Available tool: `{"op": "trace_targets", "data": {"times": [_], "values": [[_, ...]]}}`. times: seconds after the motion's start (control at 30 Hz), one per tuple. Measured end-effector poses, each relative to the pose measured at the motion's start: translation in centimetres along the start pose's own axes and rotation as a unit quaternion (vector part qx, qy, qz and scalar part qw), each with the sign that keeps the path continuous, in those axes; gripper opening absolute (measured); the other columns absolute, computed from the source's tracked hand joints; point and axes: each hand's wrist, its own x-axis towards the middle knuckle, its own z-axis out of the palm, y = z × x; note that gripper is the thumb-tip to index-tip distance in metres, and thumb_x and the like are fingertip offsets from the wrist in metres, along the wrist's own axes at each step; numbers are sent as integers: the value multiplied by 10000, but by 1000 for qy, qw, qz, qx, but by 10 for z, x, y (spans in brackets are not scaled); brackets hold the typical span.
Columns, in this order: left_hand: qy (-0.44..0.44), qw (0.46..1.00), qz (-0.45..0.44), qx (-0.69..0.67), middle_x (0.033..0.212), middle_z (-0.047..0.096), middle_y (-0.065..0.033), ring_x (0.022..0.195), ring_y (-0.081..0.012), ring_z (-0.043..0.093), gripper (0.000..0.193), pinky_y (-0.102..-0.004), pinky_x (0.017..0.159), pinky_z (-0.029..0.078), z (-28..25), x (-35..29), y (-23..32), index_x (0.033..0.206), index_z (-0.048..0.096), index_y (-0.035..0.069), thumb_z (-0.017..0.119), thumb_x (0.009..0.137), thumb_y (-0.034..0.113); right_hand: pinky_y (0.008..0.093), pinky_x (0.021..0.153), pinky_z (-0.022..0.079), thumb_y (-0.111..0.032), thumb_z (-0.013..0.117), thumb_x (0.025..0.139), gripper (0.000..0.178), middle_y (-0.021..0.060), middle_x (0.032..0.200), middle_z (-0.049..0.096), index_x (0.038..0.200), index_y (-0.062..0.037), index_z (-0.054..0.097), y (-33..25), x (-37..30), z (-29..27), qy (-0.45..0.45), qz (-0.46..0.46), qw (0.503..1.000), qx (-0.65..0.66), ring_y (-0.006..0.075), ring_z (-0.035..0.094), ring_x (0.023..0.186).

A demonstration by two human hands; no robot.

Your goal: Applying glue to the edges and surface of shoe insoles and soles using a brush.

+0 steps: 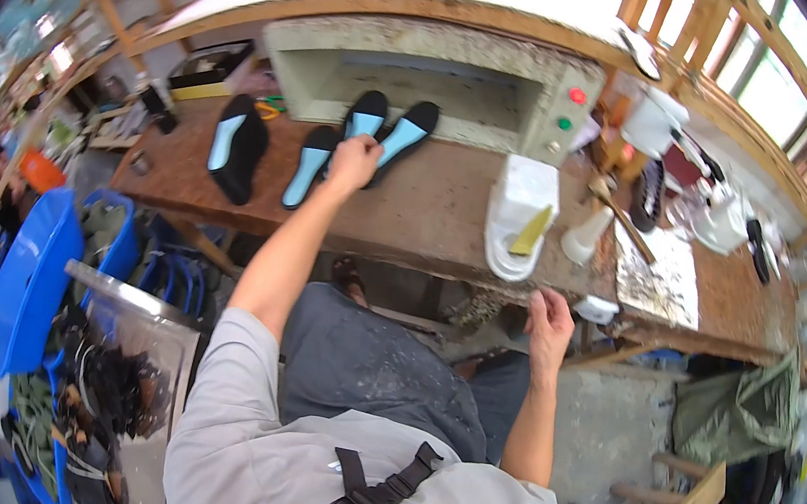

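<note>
Several black insoles with light blue patches lie on the brown workbench (442, 186), before a long pale metal box. My left hand (356, 159) reaches over them, fingers curled and closed at the edge of the middle insole (364, 118). Beside it are the right insole (405, 141) and a shorter one (308, 172). Farther left lies another black and blue insole (235, 151). My right hand (549, 322) hangs off the bench's front edge with its fingers curled in and nothing visible in them. Nearest to it is a white plastic container (520, 206) with a yellow-green flat piece (530, 232).
The pale box (438, 55) has an open front and red and green buttons. A brush (629, 219), a white cone-shaped holder (585, 236) and a stained sheet (657, 283) lie to the right. Blue tubs (33, 277) and a metal-edged tray (131, 297) stand at left.
</note>
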Motion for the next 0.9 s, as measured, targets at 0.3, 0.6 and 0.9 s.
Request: {"op": "trace_targets", "data": {"times": [0.3,0.6,0.9], "values": [[-192,938,38,285,965,654,-235,959,-393,592,506,-428,843,480,54,77,16,894,675,-62,761,681,389,256,688,469,-214,725,800,396,59,864,592,1055,51,578,-24,99,3,36,-56,961,-267,125,538,719],[-213,933,-7,289,976,652,-239,955,-371,612,443,-420,839,489,48,78,29,894,670,-62,764,689,319,298,632,458,-206,719,796,299,109,792,600,896,36,574,-35,126,27,-143,-53,907,-392,202,540,665],[-113,956,-72,-260,1068,613,-155,935,-184,599,714,-292,833,474,-2,2,63,1277,422,-59,765,726,238,288,611,466,-8,693,776,267,84,820,590,1039,-9,646,-48,97,0,-191,-217,902,-320,173,597,737]]}}
